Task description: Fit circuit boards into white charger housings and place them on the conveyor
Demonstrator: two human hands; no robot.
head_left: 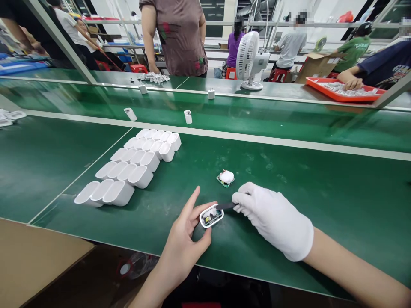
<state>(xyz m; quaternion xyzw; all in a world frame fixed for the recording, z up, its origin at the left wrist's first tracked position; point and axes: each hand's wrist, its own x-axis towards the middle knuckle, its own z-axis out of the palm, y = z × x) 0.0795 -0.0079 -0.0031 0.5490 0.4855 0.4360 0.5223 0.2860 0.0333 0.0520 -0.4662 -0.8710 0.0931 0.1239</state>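
Note:
Between the thumb and fingers of my bare left hand is a small white oval housing, its open side facing up and electronic parts showing inside. My right hand, in a white glove, pinches a thin dark tool whose far end reaches the housing's upper right rim. Just beyond my hands a small circuit board with a white blob on top lies on the green table. Rows of white oval cups stand to the left.
Two white housings lie near the table's far edge. Behind the pale strip are a white fan and an orange tray with a person's hand in it. Another person stands opposite. A cardboard surface is at lower left.

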